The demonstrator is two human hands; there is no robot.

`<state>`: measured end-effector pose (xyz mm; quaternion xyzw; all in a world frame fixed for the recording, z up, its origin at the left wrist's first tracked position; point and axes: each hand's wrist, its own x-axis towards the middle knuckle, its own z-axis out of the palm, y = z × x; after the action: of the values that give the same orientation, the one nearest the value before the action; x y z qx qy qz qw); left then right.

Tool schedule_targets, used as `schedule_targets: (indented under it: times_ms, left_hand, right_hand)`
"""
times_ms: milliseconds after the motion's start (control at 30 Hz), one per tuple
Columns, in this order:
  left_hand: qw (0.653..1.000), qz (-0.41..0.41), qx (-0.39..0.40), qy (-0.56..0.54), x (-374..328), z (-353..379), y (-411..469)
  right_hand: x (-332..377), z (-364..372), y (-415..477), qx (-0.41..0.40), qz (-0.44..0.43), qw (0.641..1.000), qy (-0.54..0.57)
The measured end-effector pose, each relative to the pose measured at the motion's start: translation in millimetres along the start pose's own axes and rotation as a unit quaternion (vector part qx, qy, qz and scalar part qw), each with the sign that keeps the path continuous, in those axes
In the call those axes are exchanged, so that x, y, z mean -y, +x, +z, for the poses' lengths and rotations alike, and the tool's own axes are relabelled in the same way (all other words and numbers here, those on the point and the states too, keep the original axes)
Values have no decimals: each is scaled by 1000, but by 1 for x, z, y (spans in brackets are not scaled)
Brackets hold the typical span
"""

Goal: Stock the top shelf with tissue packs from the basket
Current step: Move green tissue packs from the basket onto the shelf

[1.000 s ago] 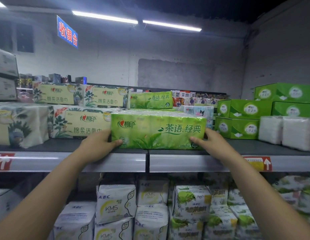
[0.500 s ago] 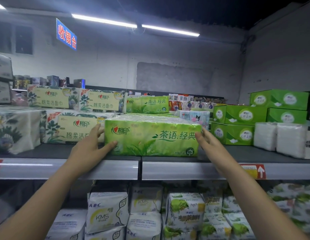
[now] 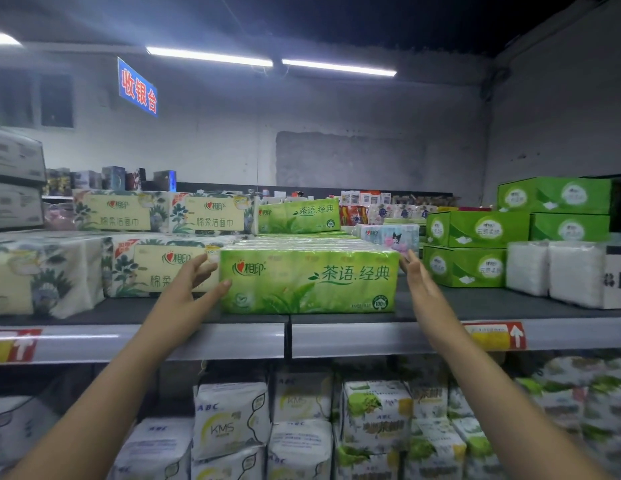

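Note:
A long green tissue pack [image 3: 309, 282] lies on the top shelf [image 3: 475, 308], its front face a little back from the shelf edge. My left hand [image 3: 188, 292] is at the pack's left end, fingers straight, thumb touching the front lower corner. My right hand [image 3: 421, 289] is at the pack's right end with straight fingers, its tips by the upper right corner. Another green pack [image 3: 298, 216] stands behind. The basket is out of view.
Cream floral tissue packs [image 3: 156, 268] sit left of the green pack, and more of them [image 3: 163, 211] stand behind. Green tissue boxes [image 3: 475, 251] and white packs [image 3: 558, 271] stand at the right. The lower shelf holds white pad packs [image 3: 233, 420]. A price rail [image 3: 198, 342] fronts the shelf.
The green pack has slid further back on the shelf. Both hands have loosened from its ends, fingers now straight. The camera view has tilted up a little.

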<state>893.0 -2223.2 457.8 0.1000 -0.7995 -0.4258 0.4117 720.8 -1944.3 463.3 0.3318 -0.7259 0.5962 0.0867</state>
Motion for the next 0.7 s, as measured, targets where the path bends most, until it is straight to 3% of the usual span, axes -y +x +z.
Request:
schedule_targets:
  times_ms: [333, 700]
  left_hand:
    - [999, 16, -3, -31, -12, -9, -41]
    - [995, -40, 16, -95, -6, 26, -102]
  right_hand:
    - [9, -10, -36, -37, -62, 996, 45]
    - [-39, -19, -96, -15, -6, 997, 73]
